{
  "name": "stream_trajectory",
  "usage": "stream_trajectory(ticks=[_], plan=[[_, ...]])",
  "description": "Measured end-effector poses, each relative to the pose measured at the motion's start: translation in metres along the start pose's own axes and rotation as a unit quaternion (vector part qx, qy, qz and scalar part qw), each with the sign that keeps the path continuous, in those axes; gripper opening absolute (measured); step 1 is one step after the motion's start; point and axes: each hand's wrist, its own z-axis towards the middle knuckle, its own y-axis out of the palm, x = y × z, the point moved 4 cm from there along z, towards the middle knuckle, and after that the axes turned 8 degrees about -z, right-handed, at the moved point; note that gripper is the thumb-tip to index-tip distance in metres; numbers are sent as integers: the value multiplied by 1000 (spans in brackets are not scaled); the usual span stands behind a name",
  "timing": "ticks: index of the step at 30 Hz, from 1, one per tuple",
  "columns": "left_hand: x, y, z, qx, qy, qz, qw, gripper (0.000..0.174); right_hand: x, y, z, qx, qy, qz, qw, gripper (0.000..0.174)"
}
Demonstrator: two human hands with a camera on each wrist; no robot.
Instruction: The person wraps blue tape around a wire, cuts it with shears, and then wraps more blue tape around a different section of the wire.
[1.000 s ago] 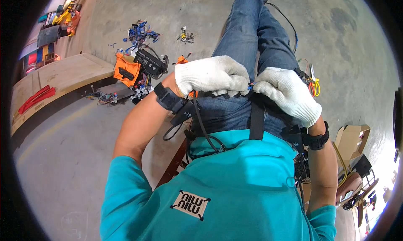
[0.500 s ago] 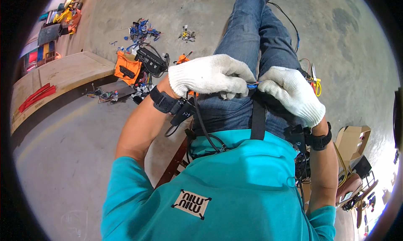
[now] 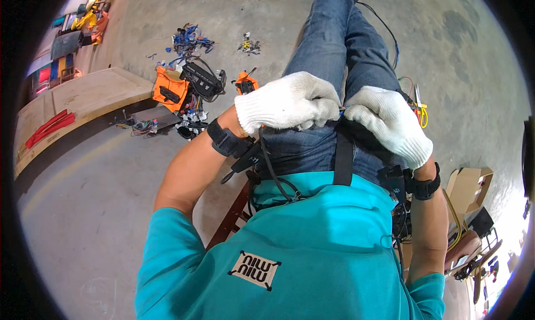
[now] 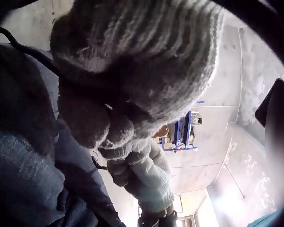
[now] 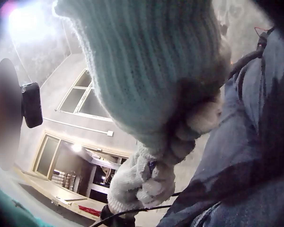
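Observation:
Both hands wear white knitted gloves and meet over the lap of a person in jeans (image 3: 312,47). The left hand (image 3: 290,101) has its fingers curled inward, pinching one side of a small blue wire piece (image 3: 341,113). From the other side the right hand (image 3: 387,122) pinches the same piece between thumb and curled fingers. Only a short blue bit with a touch of orange shows between the fingertips; the gloves hide the rest. In the right wrist view, a dark blue spot shows among the left hand's fingers (image 5: 154,182).
On the floor lie a heap of blue scraps (image 3: 189,40), a small yellow-and-grey pile (image 3: 249,44), an orange housing (image 3: 170,90), a black device (image 3: 202,81) and a yellow-handled tool (image 3: 423,115). A low wooden bench (image 3: 89,100) holds red strips (image 3: 50,129). An open cardboard box (image 3: 467,192) stands right.
Half a second ago the hands were further apart with a longer blue stretch showing between them. The left hand has since moved right, closer to the right hand, which stayed nearly in place.

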Motion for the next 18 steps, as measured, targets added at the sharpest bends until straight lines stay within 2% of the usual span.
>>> stream_trajectory(ticks=[2, 7, 12, 15, 18], plan=[[2, -1, -3, 5, -26, -11, 1000, 25, -1, 1, 0, 6, -4, 2, 1000, 21], [-4, -4, -4, -1, -8, -15, 1000, 28, -2, 1, 0, 17, -20, -3, 1000, 21], [-4, -6, -4, 28, 22, -65, 997, 32, 3, -2, 1, 20, 23, 35, 999, 21], [-8, -14, -9, -6, 3, -38, 999, 34, 1, -5, 1, 14, 33, 33, 999, 23], [-4, -14, -13, -17, 34, -22, 999, 37, 4, -7, -2, 13, 47, 34, 998, 23]])
